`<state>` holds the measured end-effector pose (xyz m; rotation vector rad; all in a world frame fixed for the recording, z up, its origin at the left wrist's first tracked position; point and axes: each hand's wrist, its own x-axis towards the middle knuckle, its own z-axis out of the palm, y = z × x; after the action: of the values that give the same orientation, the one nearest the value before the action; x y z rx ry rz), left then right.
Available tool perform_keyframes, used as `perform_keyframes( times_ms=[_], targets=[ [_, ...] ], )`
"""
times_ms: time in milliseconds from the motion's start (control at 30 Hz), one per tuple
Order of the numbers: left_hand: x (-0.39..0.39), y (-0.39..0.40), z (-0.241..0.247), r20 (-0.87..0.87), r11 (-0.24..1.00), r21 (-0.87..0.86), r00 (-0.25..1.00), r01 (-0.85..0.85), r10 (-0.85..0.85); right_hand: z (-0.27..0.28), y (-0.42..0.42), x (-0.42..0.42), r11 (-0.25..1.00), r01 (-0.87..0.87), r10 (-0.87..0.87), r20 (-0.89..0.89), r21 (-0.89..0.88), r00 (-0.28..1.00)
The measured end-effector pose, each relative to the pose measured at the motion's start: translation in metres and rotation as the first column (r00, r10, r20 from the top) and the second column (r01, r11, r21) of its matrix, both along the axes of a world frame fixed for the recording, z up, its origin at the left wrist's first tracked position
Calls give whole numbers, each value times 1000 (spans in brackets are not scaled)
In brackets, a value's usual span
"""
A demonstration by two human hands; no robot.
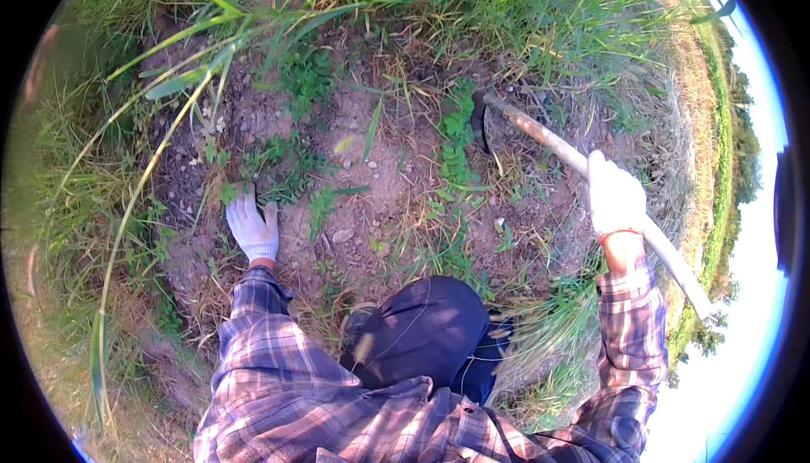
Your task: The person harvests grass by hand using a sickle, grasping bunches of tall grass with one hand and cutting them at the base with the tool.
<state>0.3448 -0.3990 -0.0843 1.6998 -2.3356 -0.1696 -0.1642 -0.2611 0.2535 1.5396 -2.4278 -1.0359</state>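
Note:
My left hand (pixel 252 224), in a white knit glove, reaches down to the soil beside low leafy weeds (pixel 278 162). Its thumb stands apart from the extended fingers, and I see nothing held in it. On the other side, my right hand (pixel 616 196), also gloved in white, grips the pale wooden handle (pixel 549 136) of a bladed tool. The dark curved blade (pixel 479 122) sits at the handle's far end, next to a strip of green weeds (pixel 457 130). Whether it is a sickle or a hoe I cannot tell.
Tall grass (pixel 481 1) grows along the far side, and a long grass stalk (pixel 168 140) arches close to the camera on the left. Dry soil (pixel 380 146) with small stones lies between the hands. My bent knee (pixel 424 330) is below. A field edge (pixel 693 121) runs along the right.

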Motion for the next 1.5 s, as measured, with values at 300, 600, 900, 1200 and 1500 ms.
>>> perform_keyframes(
  times_ms=[300,600,900,1200,1500],
  targets=[
    [-9,0,9,-56,997,64,998,31,-27,10,-93,6,973,167,-182,89,158,979],
    [0,-4,5,66,994,113,998,-4,-4,0,-109,-14,987,50,-68,118,151,991],
    [-2,1,1,10,998,56,1000,28,-29,18,40,-109,874,485,-442,457,27,772],
    [0,6,-16,42,999,36,999,-15,14,-80,221,-226,235,968,-543,813,-89,207],
    [-88,-61,179,-6,948,293,992,123,-127,-183,102,-256,380,917,-116,990,120,-81]
  ],
)
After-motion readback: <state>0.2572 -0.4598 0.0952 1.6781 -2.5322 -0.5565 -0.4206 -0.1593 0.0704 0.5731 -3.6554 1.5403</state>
